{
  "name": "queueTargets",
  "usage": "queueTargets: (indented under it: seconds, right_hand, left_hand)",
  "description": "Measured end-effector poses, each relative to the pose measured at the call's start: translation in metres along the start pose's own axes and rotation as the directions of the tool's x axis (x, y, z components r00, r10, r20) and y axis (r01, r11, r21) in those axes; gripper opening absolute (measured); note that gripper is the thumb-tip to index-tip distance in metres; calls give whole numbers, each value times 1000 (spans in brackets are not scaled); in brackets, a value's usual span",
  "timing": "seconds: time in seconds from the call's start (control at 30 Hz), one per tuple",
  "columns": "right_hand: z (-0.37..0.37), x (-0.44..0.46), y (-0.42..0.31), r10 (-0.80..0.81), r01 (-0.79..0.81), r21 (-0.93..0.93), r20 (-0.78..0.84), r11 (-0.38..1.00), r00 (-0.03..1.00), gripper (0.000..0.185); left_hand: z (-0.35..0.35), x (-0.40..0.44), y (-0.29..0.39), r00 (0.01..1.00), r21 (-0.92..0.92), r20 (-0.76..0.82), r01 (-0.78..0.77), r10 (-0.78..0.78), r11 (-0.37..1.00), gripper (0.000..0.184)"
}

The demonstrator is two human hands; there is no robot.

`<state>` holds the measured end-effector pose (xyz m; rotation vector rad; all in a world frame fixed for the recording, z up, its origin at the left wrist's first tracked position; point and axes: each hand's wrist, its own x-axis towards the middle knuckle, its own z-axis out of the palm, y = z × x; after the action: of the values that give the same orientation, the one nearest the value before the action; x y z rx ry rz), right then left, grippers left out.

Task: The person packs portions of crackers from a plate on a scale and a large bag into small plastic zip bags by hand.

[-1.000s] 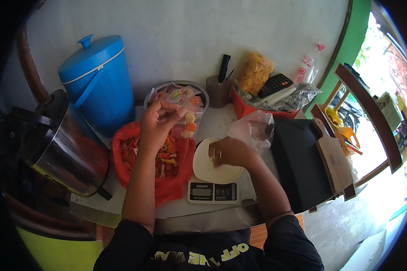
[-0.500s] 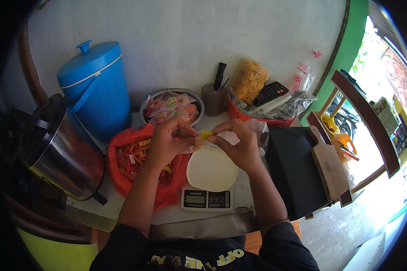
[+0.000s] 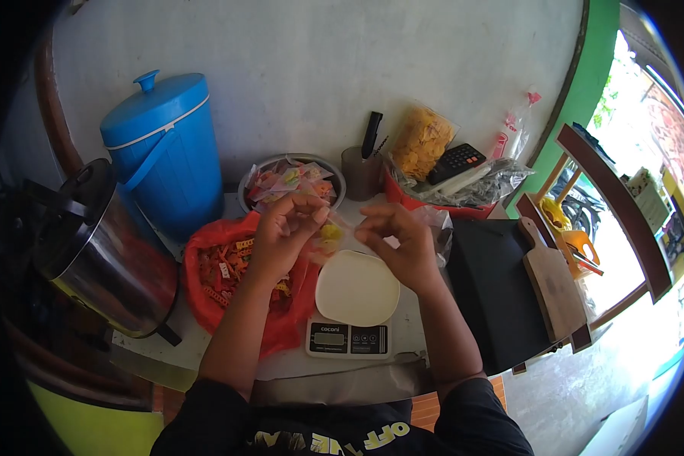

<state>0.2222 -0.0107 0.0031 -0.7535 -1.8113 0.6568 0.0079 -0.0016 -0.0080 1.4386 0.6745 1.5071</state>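
Note:
My left hand (image 3: 295, 232) pinches the top of a small clear plastic bag (image 3: 330, 237) with something yellow inside. The bag hangs between my hands, just beyond the weighing pan. On its right, my right hand (image 3: 399, 239) is raised with thumb and fingers curved and a little apart; I see nothing held there. Below sits a white kitchen scale (image 3: 349, 339) with a pale pan (image 3: 357, 289). Left of it, a red plastic bag (image 3: 199, 285) stands open, full of small orange, red and yellow pieces, partly covered by my left forearm.
A metal bowl (image 3: 340, 185) behind my hands holds several filled clear packets. A blue cooler jug (image 3: 163, 156) and a steel pot (image 3: 118, 262) stand left. To the right are a red basket (image 3: 403, 194), a black box (image 3: 482, 296) and a wooden cutting board (image 3: 552, 281).
Both hands were pinching the bag with the yellow contents between them. My right fingers have come away from it, and the bag now hangs lower from my left hand.

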Motion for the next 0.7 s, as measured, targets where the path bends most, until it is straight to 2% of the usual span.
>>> queueTargets:
  seconds: [0.13, 0.23, 0.33, 0.53, 0.63, 0.7]
  right_hand:
    - [-1, 0, 8, 10, -6, 47, -104, 999, 995, 32]
    - [4, 1, -6, 16, -15, 6, -140, 1000, 990, 25]
    - [5, -1, 4, 72, -81, -146, -66, 986, 995, 16]
    - [-1, 1, 4, -120, 113, -138, -43, 984, 992, 10]
    - [5, 3, -9, -54, 38, -171, -89, 984, 995, 9]
    - [6, 1, -2, -114, 103, -192, -50, 976, 992, 10]
  left_hand:
    - [-1, 0, -7, 998, 33, 52, -25, 24, 999, 15]
    - [3, -2, -8, 999, 39, 36, -28, 26, 999, 14]
    - [9, -3, -7, 999, 37, 28, -34, 33, 999, 14]
    - [5, -4, -10, 997, 121, 75, -26, 17, 992, 15]
    - [4, -5, -12, 994, 171, 112, -27, 8, 985, 16]
    - [4, -5, -13, 991, 221, 131, -46, 17, 974, 16]
